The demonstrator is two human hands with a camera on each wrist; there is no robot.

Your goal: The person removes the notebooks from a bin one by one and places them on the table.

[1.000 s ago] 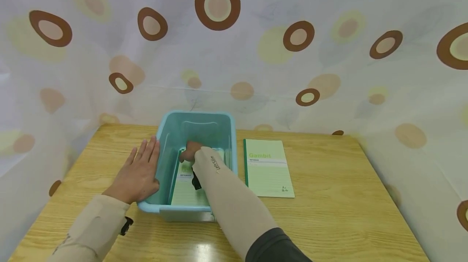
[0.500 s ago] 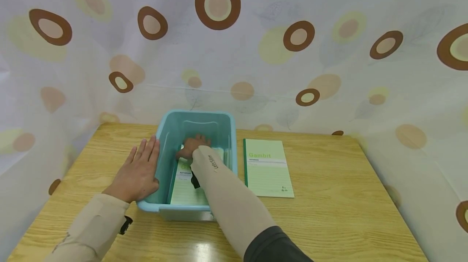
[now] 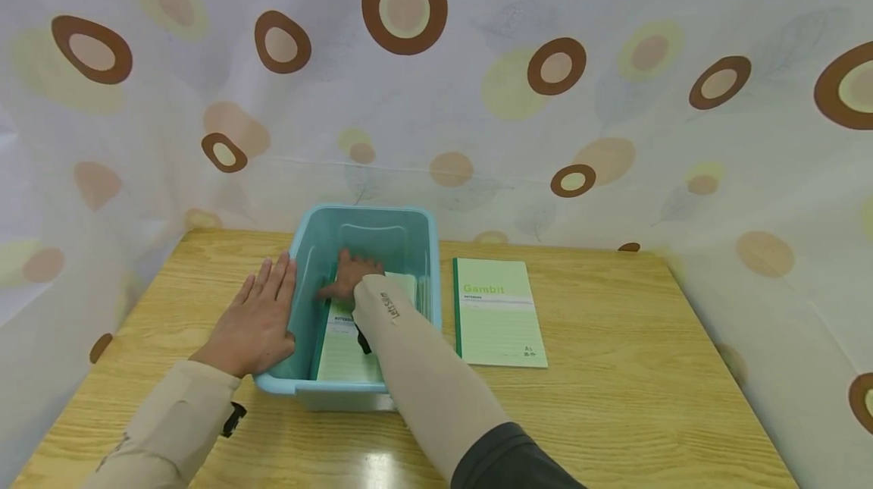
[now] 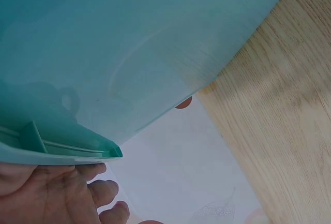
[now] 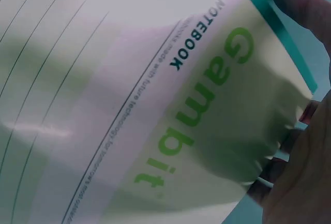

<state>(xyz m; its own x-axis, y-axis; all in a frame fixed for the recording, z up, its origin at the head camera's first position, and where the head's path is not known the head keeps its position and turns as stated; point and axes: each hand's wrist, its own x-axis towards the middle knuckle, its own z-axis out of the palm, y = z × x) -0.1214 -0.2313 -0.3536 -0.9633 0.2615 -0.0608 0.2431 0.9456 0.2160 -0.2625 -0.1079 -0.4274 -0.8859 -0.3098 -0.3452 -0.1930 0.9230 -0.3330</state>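
A light blue plastic bin point(image 3: 371, 217) stands on the wooden table. My left hand point(image 3: 247, 326) lies with straight fingers against its left rim; the left wrist view shows the fingers point(image 4: 57, 190) just under the rim. Inside the bin lies a pale green notebook point(image 3: 349, 358) with a dark green spine, partly covered by my right forearm. My right hand point(image 3: 349, 279) is down in the bin at the notebook's top end, fingers spread. In the right wrist view the thumb point(image 5: 302, 6) is apart from the spine and the fingertips are at the top edge, partly hidden behind it.
A second Gambit notebook point(image 3: 501, 330) lies flat on the table point(image 3: 634, 383), to the right of the bin. A white patterned sheet point(image 3: 477, 125) hangs behind the table and along both sides.
My right hand has gone from curled to spread, with the thumb moving out to the left past the spine. The left hand and the bin stay about where they were.
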